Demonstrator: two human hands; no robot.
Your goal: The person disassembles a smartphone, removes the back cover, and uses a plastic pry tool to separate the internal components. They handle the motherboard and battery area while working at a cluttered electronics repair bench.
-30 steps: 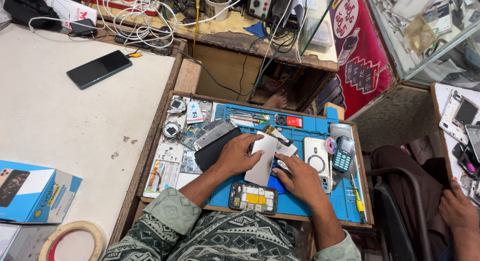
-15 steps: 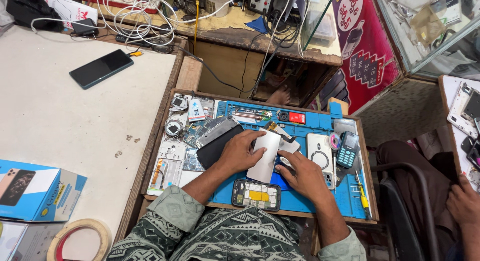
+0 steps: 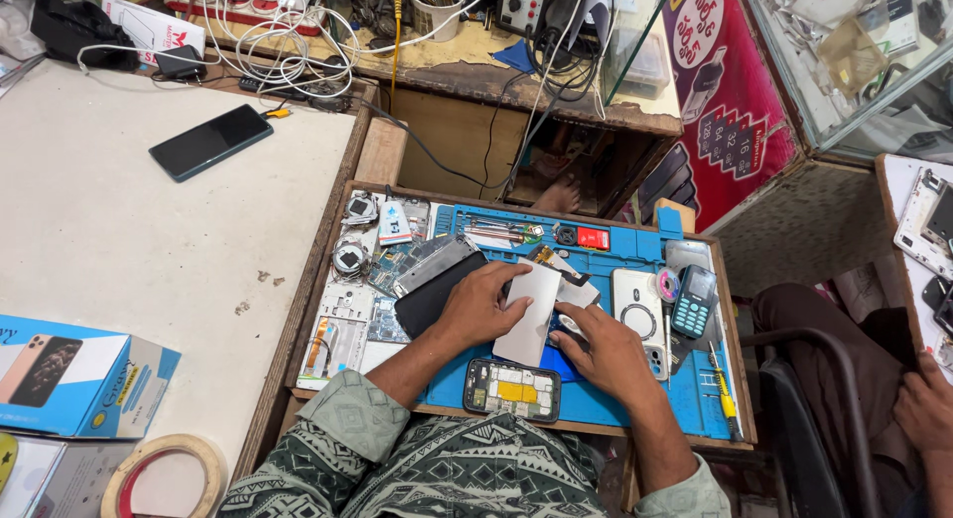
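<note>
Mid-repair step: left hand (image 3: 483, 305) closed on white back panel (image 3: 529, 315), held over blue mat (image 3: 635, 394); right hand (image 3: 608, 351) flat, empty, pressing beside it. Next needs steady panel alignment, I'd judge.

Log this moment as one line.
left hand: on white phone panel | right hand: beside panel, on blue mat | opened phone: near edge

Two bare hands, left hand (image 3: 483, 305), right hand (image 3: 608, 350), rolled green-and-white geometric patterned sleeves (image 3: 349, 426)
</note>
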